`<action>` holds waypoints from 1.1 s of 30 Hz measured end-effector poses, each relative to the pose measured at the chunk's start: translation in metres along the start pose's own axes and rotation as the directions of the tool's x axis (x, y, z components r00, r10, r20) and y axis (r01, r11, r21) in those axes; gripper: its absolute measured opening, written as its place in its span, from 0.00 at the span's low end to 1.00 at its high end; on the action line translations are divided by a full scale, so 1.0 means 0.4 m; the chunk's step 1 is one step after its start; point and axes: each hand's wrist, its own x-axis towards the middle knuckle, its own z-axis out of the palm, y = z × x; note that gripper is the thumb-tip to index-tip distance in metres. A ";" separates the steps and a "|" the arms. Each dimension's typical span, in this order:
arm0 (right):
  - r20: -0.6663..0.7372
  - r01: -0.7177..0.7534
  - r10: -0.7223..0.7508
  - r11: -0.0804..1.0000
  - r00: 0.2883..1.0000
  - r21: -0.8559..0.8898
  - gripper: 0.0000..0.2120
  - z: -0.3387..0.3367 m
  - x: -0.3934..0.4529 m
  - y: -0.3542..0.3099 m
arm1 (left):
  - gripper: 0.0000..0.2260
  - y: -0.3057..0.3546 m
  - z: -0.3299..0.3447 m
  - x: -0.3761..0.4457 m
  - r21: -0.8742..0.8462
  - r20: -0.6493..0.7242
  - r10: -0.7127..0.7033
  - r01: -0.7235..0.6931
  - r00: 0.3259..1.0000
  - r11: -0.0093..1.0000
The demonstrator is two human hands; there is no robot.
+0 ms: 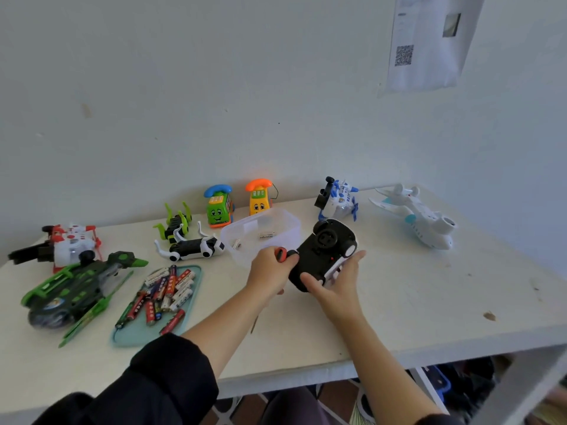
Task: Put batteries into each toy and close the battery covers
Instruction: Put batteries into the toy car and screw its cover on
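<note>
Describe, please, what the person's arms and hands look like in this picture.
Both hands, left hand and right hand, are bare, with no gloves, rings or watch visible. The forearms are uncovered. A black sleeve is pushed up near the left elbow; a dark sleeve edge shows at the right arm by the frame's bottom.

A plain pale wall (214,87) fills the upper half of the view, lightly scuffed, and meets a second wall at a corner on the right. A white sheet of paper (429,41) with a QR code and a small dark picture hangs high on the right, its lower edge curling away from the wall. A white table (429,317) stands against the wall in soft, even light, with 1 leg (521,391) showing at the lower right and a patterned floor (337,406) and dim clutter visible beneath it.
</note>
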 end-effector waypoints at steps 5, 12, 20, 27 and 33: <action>0.008 0.160 -0.169 0.918 0.986 -0.362 0.66 0.012 -0.010 0.005 | 0.19 -0.014 0.001 -0.019 -0.053 -0.061 -0.067 0.064 0.996 0.997; 0.073 0.137 -0.117 0.766 0.990 -0.628 0.67 0.011 -0.015 -0.008 | 0.13 -0.032 -0.010 -0.014 -0.041 -0.025 -0.124 0.123 0.992 0.992; 0.152 0.149 -0.057 0.684 0.987 -0.714 0.59 0.010 -0.012 -0.011 | 0.08 -0.015 -0.053 -0.024 0.119 0.259 -0.186 0.160 0.948 0.980; 0.128 0.134 -0.061 0.703 0.990 -0.699 0.51 0.005 -0.016 -0.011 | 0.09 0.051 -0.097 0.014 -0.052 -0.100 0.089 -0.094 0.991 0.994; 0.121 0.118 -0.046 0.707 0.992 -0.697 0.51 0.004 -0.018 -0.015 | 0.07 0.081 -0.084 0.010 -0.059 -0.287 0.420 -0.454 0.861 0.889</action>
